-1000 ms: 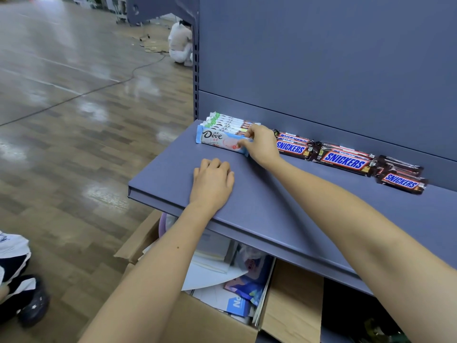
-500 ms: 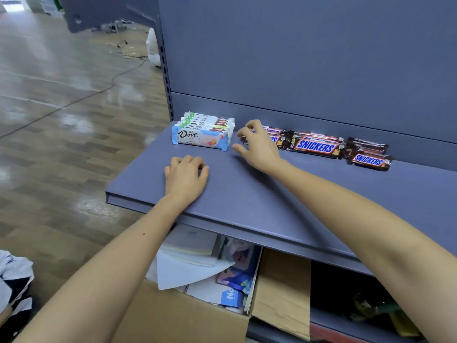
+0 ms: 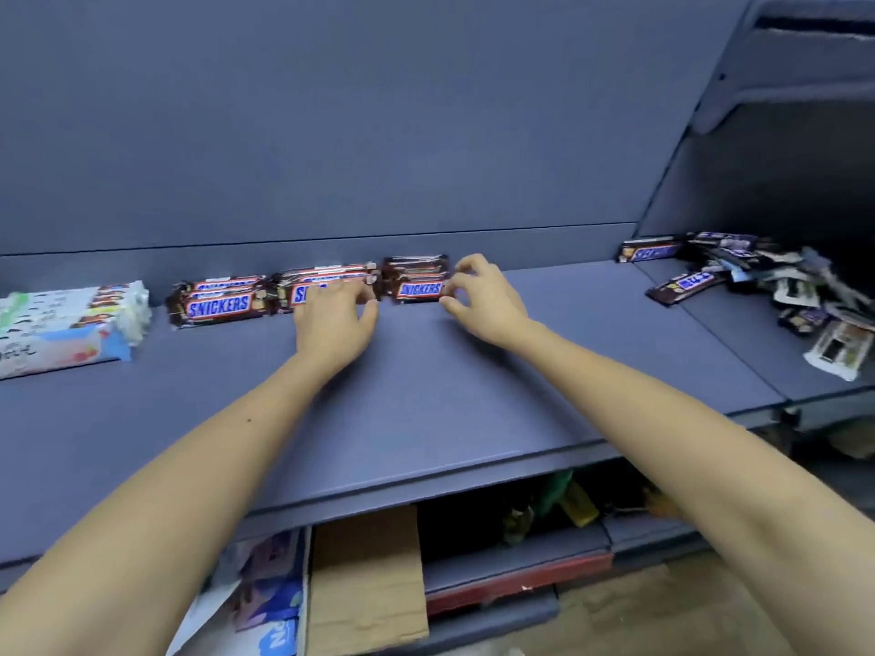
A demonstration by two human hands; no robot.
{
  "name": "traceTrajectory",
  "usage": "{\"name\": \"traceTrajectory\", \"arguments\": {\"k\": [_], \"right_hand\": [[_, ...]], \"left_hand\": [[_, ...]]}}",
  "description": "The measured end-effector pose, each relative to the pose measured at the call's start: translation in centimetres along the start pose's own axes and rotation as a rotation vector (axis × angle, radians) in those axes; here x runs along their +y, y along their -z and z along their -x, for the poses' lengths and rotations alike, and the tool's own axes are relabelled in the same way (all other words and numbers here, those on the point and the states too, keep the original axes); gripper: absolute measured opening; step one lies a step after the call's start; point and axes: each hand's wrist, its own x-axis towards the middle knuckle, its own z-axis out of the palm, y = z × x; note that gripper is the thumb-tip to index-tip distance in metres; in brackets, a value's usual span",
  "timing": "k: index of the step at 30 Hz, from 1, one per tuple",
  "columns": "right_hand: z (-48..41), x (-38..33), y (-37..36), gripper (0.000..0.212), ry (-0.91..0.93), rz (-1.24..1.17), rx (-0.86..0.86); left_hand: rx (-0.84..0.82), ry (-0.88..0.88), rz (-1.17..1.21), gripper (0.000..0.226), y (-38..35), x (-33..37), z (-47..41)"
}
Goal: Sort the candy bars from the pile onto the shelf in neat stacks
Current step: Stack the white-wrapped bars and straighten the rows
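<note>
The Snickers bars (image 3: 218, 303) sit in three low stacks in a row against the back of the shelf (image 3: 426, 395), at about 12 o'clock. The unsorted pile (image 3: 776, 286) lies well apart at 2 o'clock and the Dove bars (image 3: 66, 324) at 9 o'clock.

They are probably light, with stiff cores in slick, crinkly film, so stacked bars should slide off each other easily. They are best squared up by pressing on top and pushing at the crimped ends, or lifted by the long sides.

The left hand (image 3: 334, 319) lies with its fingers flat on the middle stack. The right hand (image 3: 483, 295) has its fingers curled at the right end of the right-most stack; blur hides whether it pinches or only nudges.

Half a second ago the left hand lay on bare shelf and the right hand was at the row's left end. The view has since swung right, bringing the pile into sight.
</note>
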Motion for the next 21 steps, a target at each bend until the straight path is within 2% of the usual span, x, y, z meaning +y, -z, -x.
{"name": "traceTrajectory", "arguments": {"k": [5,13,17,21], "right_hand": [[3.6,11.0,5.4,0.021,-0.172,0.004,0.032],[9.5,24.6,12.5,0.022,-0.333,0.086,0.140],[11.1,29.5,15.1,0.025,-0.380,0.152,0.170],[10.2,32.4,16.8,0.032,-0.373,0.195,0.228]], "left_hand": [[-0.075,-0.124,0.128,0.022,-6.3,10.4,-1.6],[-0.198,-0.286,0.153,0.026,-14.6,24.9,-2.8],[-0.211,-0.352,0.130,0.028,-18.0,30.3,-3.2],[-0.232,-0.314,0.096,0.039,-20.6,33.6,-4.2]]}}
